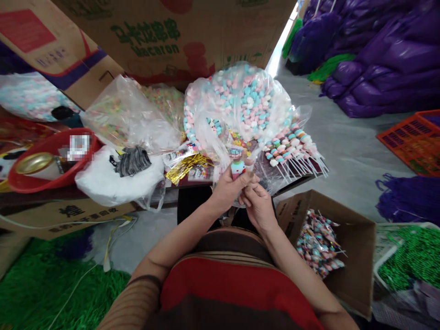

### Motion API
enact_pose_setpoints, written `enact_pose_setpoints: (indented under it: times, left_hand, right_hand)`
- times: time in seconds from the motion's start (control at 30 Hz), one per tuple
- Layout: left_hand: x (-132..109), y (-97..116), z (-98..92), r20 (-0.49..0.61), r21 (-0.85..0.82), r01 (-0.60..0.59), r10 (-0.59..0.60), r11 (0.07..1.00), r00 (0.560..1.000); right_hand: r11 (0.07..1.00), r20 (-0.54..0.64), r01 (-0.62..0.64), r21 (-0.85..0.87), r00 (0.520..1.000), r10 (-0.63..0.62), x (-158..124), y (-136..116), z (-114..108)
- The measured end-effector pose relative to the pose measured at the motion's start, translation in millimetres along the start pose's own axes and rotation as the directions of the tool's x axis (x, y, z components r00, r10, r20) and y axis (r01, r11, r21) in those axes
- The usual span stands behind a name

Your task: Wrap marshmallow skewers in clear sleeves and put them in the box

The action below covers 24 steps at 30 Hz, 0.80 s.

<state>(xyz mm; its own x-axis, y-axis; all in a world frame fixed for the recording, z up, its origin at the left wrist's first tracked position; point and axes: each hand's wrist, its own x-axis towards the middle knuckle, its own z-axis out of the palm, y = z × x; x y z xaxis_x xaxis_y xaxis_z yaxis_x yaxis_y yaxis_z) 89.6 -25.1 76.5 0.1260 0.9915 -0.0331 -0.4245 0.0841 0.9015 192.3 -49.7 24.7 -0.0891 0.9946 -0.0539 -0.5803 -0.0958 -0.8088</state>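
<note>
In front of my body, my left hand is closed around a marshmallow skewer in a printed clear wrapper. My right hand pinches at its lower end, touching the left fingers; what lies between the right fingertips is too small to make out. Just beyond is a large clear bag of pink, blue and white marshmallows. Unwrapped marshmallow skewers with white sticks lie right of the hands. Gold twist ties and printed wrappers lie to the left.
A bag of colourful candy, a bundle of dark ties and a red basin stand left. Tall cartons rise behind. Low right, an open box holds wrapped skewers, beside a crate of green material. Purple bags fill the far right.
</note>
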Motion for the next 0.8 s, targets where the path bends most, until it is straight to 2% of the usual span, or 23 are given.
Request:
enact_pose_setpoints:
  times: [0.07, 0.13, 0.27, 0.33, 0.43, 0.53, 0.6, 0.7, 0.73, 0.8]
  left_hand:
    - [0, 3, -7.1, 0.082, -0.013, -0.041, 0.041, 0.999, 0.996]
    - [5, 15, -13.1, 0.128, -0.093, -0.121, 0.133, 0.988, 0.983]
    - [13, 39, -13.2, 0.038, -0.192, -0.151, 0.161, 0.970, 0.986]
    - [13, 37, -8.5, 0.018, -0.193, -0.128, 0.134, 0.973, 0.991]
    - [9, 18, -2.7, 0.023, -0.177, -0.102, 0.108, 0.979, 0.994]
    - [6, 2, -4.9, 0.036, -0.134, -0.107, 0.113, 0.985, 0.993]
    - [6, 2, -10.2, 0.105, -0.115, -0.097, 0.110, 0.989, 0.988]
    - [8, 16, -16.3, 0.192, -0.168, -0.131, 0.162, 0.977, 0.968]
    - [10, 23, -16.4, 0.171, -0.191, -0.158, 0.192, 0.969, 0.966]
    - [14, 36, -14.1, 0.049, -0.192, -0.197, 0.210, 0.961, 0.977]
  right_hand:
    - [1.000, -0.007, 0.005, -0.021, 1.000, -0.006, -1, 0, -1]
    - [0.999, -0.018, 0.008, -0.043, 1.000, -0.009, -2, 2, -3]
    - [0.997, -0.048, 0.005, -0.079, 0.999, -0.009, -4, 5, -1]
    - [0.997, -0.062, -0.003, -0.077, 0.998, -0.002, -4, 4, 1]
    - [0.999, -0.080, -0.010, -0.048, 0.997, 0.006, -3, 1, 6]
    - [0.999, -0.078, -0.016, -0.030, 0.997, 0.014, -3, -1, 7]
    - [0.999, -0.071, -0.017, -0.038, 0.997, 0.014, -2, -1, 7]
    - [0.996, -0.077, -0.003, -0.091, 0.997, -0.004, -1, 0, 5]
    - [0.993, -0.083, 0.004, -0.114, 0.996, -0.014, -1, 1, 4]
    - [0.987, -0.086, 0.014, -0.158, 0.996, -0.028, 0, 1, 2]
